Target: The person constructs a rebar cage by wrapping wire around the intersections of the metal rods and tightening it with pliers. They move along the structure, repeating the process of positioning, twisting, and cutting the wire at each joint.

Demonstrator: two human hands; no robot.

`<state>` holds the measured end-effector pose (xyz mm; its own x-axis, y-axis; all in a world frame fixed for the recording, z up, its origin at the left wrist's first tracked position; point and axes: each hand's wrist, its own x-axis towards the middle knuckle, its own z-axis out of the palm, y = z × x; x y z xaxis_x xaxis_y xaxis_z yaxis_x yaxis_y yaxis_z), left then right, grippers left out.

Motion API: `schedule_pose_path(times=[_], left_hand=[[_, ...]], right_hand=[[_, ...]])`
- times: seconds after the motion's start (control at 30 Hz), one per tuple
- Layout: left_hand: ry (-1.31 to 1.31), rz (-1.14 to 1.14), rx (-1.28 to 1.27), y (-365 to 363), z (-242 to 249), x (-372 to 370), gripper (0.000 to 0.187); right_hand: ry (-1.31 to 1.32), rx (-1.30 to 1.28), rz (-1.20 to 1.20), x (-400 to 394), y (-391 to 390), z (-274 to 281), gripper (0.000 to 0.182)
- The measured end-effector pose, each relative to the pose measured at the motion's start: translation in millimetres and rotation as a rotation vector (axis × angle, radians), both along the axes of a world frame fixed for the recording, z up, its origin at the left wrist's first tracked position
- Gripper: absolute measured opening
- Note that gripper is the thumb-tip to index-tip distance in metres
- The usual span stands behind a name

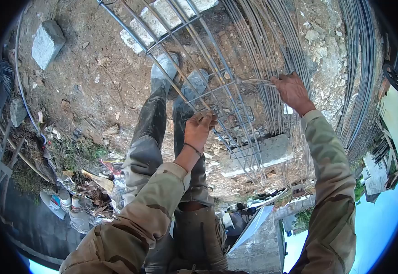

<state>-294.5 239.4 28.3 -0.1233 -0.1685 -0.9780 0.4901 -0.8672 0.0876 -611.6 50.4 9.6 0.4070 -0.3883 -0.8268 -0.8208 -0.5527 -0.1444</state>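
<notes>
A long rebar cage [194, 34] of steel bars with rectangular ties runs from the top centre to the middle of the view. My left hand [199, 128] is closed at the cage's left side, fingers pressed together near a tie; what they hold is too small to make out. Further right, my right hand [292, 91] is wrapped round the handles of a pincer-like tool [258, 82], whose tip meets the corner of a tie on the cage. Behind the right hand lies a bundle of loose steel rods [263, 41].
Concrete blocks [272, 153] lie under the cage, and a separate one [48, 44] sits at the upper left. More rods [356, 68] curve along the right. My boots stand beside the cage. Buckets [78, 214] and debris are at the lower left.
</notes>
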Motion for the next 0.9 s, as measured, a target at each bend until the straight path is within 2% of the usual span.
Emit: schedule_pose_path(times=[0.13, 0.23, 0.3, 0.33, 0.4, 0.43, 0.5, 0.63, 0.73, 0.8, 0.9], left_hand=[[0.007, 0.012, -0.004, 2.0, 0.2, -0.1, 0.037], [-0.005, -0.002, 0.001, 1.2, -3.2, 1.3, 0.036], [-0.014, 0.037, 0.019, 3.4, -2.2, 2.7, 0.036], [-0.013, 0.036, 0.022, 4.2, -1.6, 2.5, 0.036], [-0.005, 0.047, 0.010, 4.5, -1.3, 0.3, 0.037], [-0.003, 0.049, 0.010, 5.7, -0.8, -1.4, 0.037], [0.025, 0.049, 0.022, 6.6, -2.0, -4.4, 0.036], [0.019, 0.044, 0.010, 4.7, -0.2, -11.5, 0.035], [0.011, 0.041, 0.007, 5.9, 0.9, -14.9, 0.034], [0.018, 0.033, 0.020, 6.9, -1.5, -16.2, 0.033], [0.004, 0.054, 0.036, 6.0, -3.5, -15.4, 0.032]], right_hand=[[-0.142, -0.017, 0.122, 14.8, -23.0, 7.7, 0.027], [0.007, 0.083, 0.059, 22.2, -35.8, -2.5, 0.031], [0.145, 0.319, -0.032, 18.9, -34.8, -10.9, 0.031], [0.146, 0.322, -0.033, 14.9, -27.1, -13.0, 0.031], [0.156, 0.378, -0.257, 4.8, 1.3, -19.2, 0.034], [0.158, 0.377, -0.256, 0.7, 19.1, -20.9, 0.034], [0.096, 0.279, -0.519, -6.6, 52.1, -25.6, 0.037], [0.031, 0.175, -0.585, -11.2, 80.6, -33.4, 0.043], [-0.023, 0.030, -0.496, -13.3, 102.5, -36.3, 0.044], [-0.031, 0.130, -0.787, -8.9, 122.0, -37.9, 0.045], [-0.101, 0.079, -0.750, -4.1, 113.7, -25.9, 0.043]])
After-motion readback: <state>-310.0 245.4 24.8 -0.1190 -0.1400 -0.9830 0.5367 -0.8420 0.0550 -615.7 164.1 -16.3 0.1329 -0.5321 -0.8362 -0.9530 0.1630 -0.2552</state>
